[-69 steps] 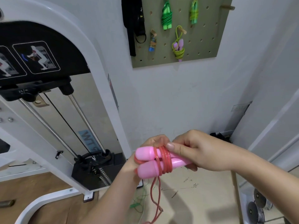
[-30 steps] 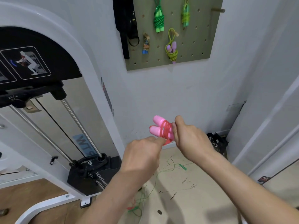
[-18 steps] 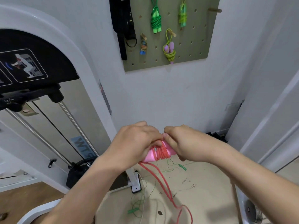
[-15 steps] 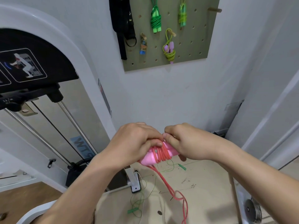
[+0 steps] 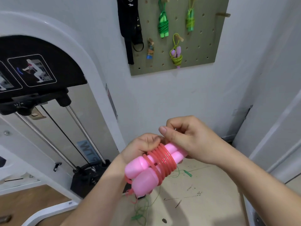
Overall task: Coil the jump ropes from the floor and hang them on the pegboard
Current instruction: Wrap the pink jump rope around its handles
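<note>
Wrapping step: the left hand [image 5: 143,149] grips the pink jump rope [image 5: 147,178] from behind, fingers curled round its two handles [image 5: 138,165] just beside the coils.
Right hand [image 5: 189,141]: closed over the far ends of the handles, thumb laid straight above the coils, fingers curled. Cannot tell whether they also pinch the cord's end.
Red cord [image 5: 164,159]: wound in tight side-by-side turns round both handles. One strand crosses slantwise nearer the handle butts.
Change: half a second ago a long run of cord trailed from the bundle down to the floor. Now only a short tail [image 5: 130,193] hangs under the left wrist, and the band of turns is wider.
Reading: the coiling of this rope looks nearly finished. What remains is probably securing the tail and leaving a loop for the peg.
Rope position: held in the air at about waist level, well below the pegboard [image 5: 206,46].
Pegboard: four coiled ropes already hang there beside a black strap [image 5: 130,26]. One bare peg [image 5: 223,14] at the upper right looks like the free spot.
Floor [image 5: 203,201]: a green jump rope [image 5: 140,214] lies loose below the hands, not yet coiled.
Left side: cable machine [image 5: 48,70], not involved.
Risk: turns may slip off if the grip loosens before the tail is fixed.
</note>
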Tool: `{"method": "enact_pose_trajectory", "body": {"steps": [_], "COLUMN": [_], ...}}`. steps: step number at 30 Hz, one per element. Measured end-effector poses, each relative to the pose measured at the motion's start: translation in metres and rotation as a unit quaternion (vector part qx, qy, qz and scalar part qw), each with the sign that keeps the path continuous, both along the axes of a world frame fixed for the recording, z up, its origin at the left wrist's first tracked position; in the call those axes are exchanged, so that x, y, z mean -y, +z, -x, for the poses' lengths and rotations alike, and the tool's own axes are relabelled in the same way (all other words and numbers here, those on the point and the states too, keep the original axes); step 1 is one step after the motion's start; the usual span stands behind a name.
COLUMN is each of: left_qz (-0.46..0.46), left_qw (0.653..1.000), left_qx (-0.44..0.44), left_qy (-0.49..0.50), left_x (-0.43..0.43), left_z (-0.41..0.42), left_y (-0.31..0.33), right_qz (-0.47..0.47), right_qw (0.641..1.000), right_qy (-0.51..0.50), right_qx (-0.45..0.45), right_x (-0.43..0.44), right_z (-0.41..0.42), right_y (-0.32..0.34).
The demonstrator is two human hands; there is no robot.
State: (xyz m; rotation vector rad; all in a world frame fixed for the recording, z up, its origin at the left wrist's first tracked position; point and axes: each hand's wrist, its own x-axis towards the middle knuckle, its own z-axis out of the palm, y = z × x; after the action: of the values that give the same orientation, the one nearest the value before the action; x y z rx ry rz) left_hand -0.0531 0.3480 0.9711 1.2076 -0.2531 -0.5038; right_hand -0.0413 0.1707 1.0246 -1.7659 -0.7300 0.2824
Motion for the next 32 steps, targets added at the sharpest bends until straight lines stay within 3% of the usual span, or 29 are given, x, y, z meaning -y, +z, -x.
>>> {"method": "enact_pose_trajectory", "body": {"steps": [4,6,11,15,18,20,25,32], "left_qz": [-0.026,-0.070,-0.075,-0.207,-0.318,-0.394,-0.486,-0.580], "left_qw": [0.987,0.987,0.970,0.937,0.898,0.861,0.807,0.677], "left_qx": [-0.076,-0.061,0.012,0.088,0.168,0.219,0.240,0.345], "left_qy": [0.137,0.134,0.230,0.267,0.255,0.237,0.234,0.293], "left_x": [0.013,0.019,0.051,0.057,0.056,0.055,0.050,0.050], "left_z": [0.001,0.010,0.025,0.027,0.029,0.029,0.029,0.030], "left_y": [-0.032,-0.039,-0.012,-0.025,-0.027,-0.026,-0.021,-0.026], "right_qz": [-0.051,-0.071,-0.168,-0.087,0.005,0.069,0.145,0.209], "right_qw": [0.995,0.990,0.951,0.942,0.925,0.914,0.893,0.863], "right_qy": [-0.048,-0.086,-0.200,-0.317,-0.373,-0.376,-0.357,-0.319], "right_qx": [-0.067,-0.087,-0.168,-0.069,0.066,0.134,0.235,0.331], "right_x": [0.003,0.000,-0.008,-0.012,-0.011,-0.011,-0.009,-0.003], "right_z": [-0.006,-0.008,-0.024,-0.042,-0.047,-0.044,-0.042,-0.047], "right_y": [0.000,-0.004,-0.018,-0.034,-0.046,-0.047,-0.057,-0.056]}}
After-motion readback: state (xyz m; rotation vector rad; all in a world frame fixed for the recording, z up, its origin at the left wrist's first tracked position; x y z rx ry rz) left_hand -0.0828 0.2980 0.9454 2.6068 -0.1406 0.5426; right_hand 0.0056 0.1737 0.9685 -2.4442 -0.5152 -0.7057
